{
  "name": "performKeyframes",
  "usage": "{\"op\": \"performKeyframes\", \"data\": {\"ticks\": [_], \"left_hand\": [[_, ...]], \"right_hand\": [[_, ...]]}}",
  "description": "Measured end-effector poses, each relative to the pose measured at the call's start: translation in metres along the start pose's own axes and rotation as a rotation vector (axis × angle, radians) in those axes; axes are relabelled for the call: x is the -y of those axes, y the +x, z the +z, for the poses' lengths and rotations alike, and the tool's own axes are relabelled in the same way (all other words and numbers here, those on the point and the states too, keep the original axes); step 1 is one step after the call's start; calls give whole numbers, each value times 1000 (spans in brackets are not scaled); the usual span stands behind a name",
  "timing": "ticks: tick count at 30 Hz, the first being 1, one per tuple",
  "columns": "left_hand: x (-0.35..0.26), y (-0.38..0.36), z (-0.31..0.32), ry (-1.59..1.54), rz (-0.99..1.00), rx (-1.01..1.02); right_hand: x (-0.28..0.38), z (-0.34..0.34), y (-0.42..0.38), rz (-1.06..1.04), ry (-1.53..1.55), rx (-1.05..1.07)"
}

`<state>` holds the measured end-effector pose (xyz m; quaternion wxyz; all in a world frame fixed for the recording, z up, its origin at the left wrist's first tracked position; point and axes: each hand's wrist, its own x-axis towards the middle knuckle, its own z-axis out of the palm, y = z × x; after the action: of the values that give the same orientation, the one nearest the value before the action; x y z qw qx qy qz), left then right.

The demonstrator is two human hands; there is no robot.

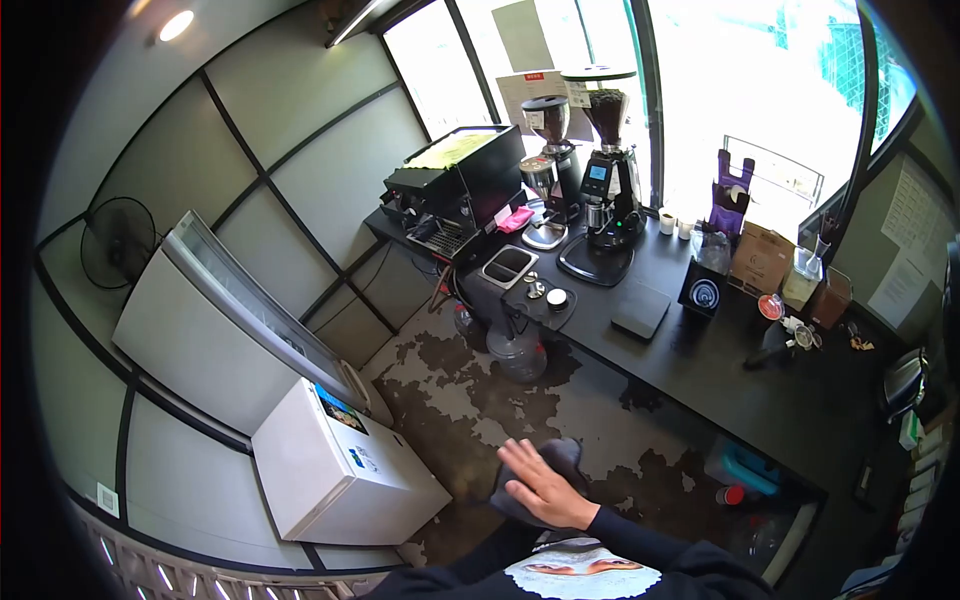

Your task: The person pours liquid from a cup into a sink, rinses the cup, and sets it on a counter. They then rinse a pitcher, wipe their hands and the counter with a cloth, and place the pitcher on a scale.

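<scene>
A rumpled, dark-grey cloth (pixel 567 458) is being overlaid by the outspread right hand (pixel 546 492); the left hand's grip is being hidden.

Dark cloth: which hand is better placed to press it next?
Probably the right hand: it is open over the dark cloth, palm side toward it. The left hand is hidden from view.
</scene>
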<state>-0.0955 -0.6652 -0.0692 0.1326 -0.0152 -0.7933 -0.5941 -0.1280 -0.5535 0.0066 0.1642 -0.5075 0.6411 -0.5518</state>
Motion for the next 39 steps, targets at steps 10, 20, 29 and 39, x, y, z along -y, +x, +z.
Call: {"op": "performKeyframes", "data": {"ticks": [10,20,29,39], "left_hand": [[-42,34,-205,587,345,-89],[-52,26,-326,683,152,-321],[-44,64,-362,-732,-133,-487],[-11,192,-424,-641,-190,-376]], "right_hand": [[-48,41,140,457,305,283],[-104,128,272,247,1998,297],[-99,166,354,-346,-16,189],[-159,136,489,-136,1769,392]]}}
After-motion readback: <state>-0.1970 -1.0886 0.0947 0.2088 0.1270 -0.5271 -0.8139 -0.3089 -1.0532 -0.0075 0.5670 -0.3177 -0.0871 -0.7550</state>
